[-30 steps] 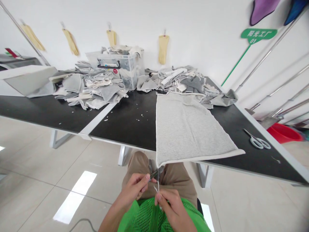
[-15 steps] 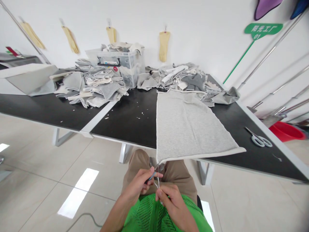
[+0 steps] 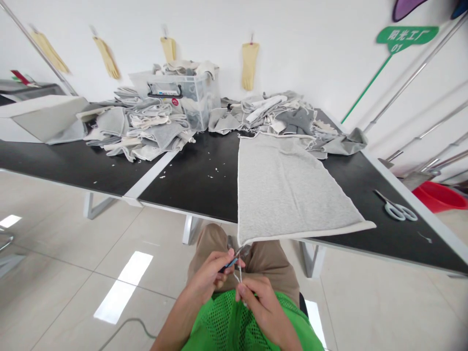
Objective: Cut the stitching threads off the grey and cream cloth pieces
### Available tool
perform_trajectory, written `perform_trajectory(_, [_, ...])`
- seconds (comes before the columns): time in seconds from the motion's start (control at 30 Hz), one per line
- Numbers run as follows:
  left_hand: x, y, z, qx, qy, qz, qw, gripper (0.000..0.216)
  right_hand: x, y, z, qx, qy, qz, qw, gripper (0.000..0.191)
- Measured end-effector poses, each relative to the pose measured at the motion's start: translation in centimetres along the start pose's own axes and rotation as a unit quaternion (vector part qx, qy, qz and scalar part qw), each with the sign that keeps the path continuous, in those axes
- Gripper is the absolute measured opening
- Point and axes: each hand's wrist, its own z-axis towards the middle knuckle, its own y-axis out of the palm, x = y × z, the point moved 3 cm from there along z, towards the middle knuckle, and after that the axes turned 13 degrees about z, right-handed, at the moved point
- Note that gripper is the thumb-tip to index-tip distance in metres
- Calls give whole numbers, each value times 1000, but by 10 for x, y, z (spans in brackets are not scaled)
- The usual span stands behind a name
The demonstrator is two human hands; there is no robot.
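Observation:
A grey cloth with a white hem [image 3: 285, 190] lies flat on the black table [image 3: 190, 187], its near left corner hanging over the front edge. Below that corner my left hand [image 3: 211, 276] is closed on a small thread clipper [image 3: 231, 263] with a blue grip, its tip at a loose white thread [image 3: 238, 274]. My right hand [image 3: 258, 304] pinches the lower end of that thread, over my lap and green mesh vest [image 3: 234, 326].
Piles of grey and white cloth pieces [image 3: 146, 129] and a clear plastic bin [image 3: 183, 95] fill the table's back. Scissors [image 3: 397, 209] lie at the right edge. A red basin [image 3: 440, 197] sits on the floor at right. Yellow gloves [image 3: 248, 66] hang on the wall.
The view has tilted slightly. Both hands stay at the cloth's corner; the left hand has shifted a little right and up with the clipper against the thread.

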Motion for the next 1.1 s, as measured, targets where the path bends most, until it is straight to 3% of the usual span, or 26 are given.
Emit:
perform_trajectory(0.27, [-4,-3,7,16,14,-38,999,52,-2,1,-1,3,9,-21,1000,50])
perform_trajectory(0.43, [-15,-11,1,39,-15,-31,999,57,-9,-9,-10,30,4,-18,999,50])
perform_trajectory(0.67, [-18,-40,-29,52,-4,-24,998,62,-49,-72,-26,158,-3,22,987,49])
perform_trajectory(0.77, [-11,-51,-32,86,15,13,996,66,-76,-102,-21,217,-39,-18,975,45])
perform_trajectory(0.83, [-7,-55,-30,103,23,38,994,68,-101,-115,-8,199,-75,-80,974,42])
perform_trajectory(0.93, [-3,-57,-24,100,32,70,992,71,-144,-126,29,111,-124,-181,969,40])
perform_trajectory(1.1, [3,-67,-19,83,53,108,989,77,-198,-123,137,-2,-173,-335,926,39])
